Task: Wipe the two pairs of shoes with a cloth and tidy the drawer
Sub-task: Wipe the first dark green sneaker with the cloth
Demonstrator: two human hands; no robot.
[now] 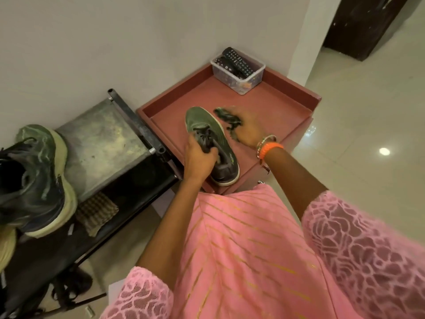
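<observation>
A grey-green shoe [202, 125] with a white sole rests in the reddish open drawer [287, 104], toe pointing away from me. My left hand [197, 157] grips it at the laces and tongue. Just right of the toe, my right hand [248, 127] is blurred and holds a dark cloth [226, 118]. A bigger dark green sneaker [34, 180] with a pale thick sole stands on the black metal shoe rack [138, 125] at the left. A second pale sole shows under it at the frame's left edge.
A clear plastic box [243, 81] holding remote controls sits in the drawer's far corner by the wall. A checked cloth [96, 212] lies on the rack's lower shelf. Dark footwear lies under the rack. A shiny tiled floor [368, 134] spreads to the right, with a dark door beyond.
</observation>
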